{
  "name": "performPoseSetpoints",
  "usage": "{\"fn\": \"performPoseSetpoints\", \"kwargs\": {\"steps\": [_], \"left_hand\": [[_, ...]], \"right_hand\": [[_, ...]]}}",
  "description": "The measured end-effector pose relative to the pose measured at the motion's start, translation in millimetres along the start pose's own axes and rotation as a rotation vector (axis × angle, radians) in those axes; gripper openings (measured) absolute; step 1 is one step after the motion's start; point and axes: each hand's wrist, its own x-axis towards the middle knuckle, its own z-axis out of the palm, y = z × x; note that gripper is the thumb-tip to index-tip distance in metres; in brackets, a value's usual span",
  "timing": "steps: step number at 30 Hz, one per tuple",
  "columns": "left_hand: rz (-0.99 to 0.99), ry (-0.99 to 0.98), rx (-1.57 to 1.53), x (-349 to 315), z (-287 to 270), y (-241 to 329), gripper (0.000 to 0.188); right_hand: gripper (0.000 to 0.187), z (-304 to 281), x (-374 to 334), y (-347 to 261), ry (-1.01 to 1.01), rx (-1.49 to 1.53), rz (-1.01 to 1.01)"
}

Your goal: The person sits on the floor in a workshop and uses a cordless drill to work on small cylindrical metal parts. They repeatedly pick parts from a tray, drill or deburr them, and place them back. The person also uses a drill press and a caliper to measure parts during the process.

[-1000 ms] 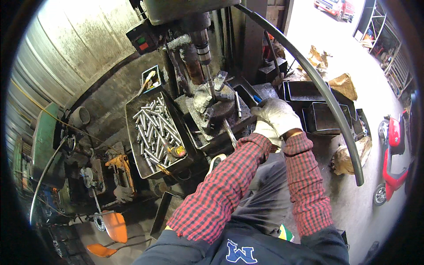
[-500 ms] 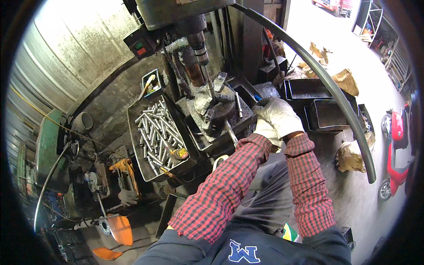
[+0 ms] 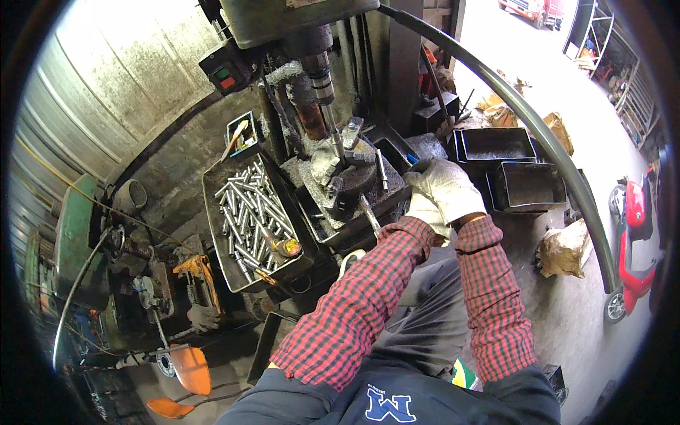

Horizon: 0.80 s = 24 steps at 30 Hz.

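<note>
Both my hands wear whitish work gloves and are close together at the right front of a drill press. My right hand (image 3: 459, 190) is closed, its darkened fingertips curled inward; whatever it may hold is hidden. My left hand (image 3: 425, 210) is pressed against it, with its fingers mostly out of sight. Just left of the gloves, a short metal rod (image 3: 382, 170) leans on the machine table's tray. The drill bit (image 3: 333, 126) points down from the chuck (image 3: 322, 88) into a grimy round clamping fixture (image 3: 343, 166). A metal handle (image 3: 369, 214) sticks out toward my left sleeve.
Left of the press, a dark bin (image 3: 212, 234) holds many metal rods and a tape measure (image 3: 289, 247). Dark metal trays (image 3: 531, 185) stand to the right. A thick black hose (image 3: 524, 113) arcs over that side. A red scooter (image 3: 641, 212) stands far right.
The view has shifted slightly. My gloved hands remain pressed together in nearly the same place beside the press, with only a small change in the right glove's angle.
</note>
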Motion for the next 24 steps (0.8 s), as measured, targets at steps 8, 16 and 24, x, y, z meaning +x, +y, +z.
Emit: {"fn": "performPoseSetpoints", "kwargs": {"steps": [8,16,24], "left_hand": [[-0.022,0.032,-0.043,-6.1,-5.0,-1.4,0.056],[-0.156,0.207,-0.329,-65.4,-31.8,0.0,0.059],[-0.556,0.426,-0.820,-332.6,-25.1,-111.9,0.049]], "right_hand": [[0.052,15.2,14.0,12.3,0.025,-0.017,0.022],[0.056,34.5,-11.7,30.5,0.400,0.826,-0.267],[0.057,62.4,-165.0,121.8,0.501,0.799,-0.193]]}}
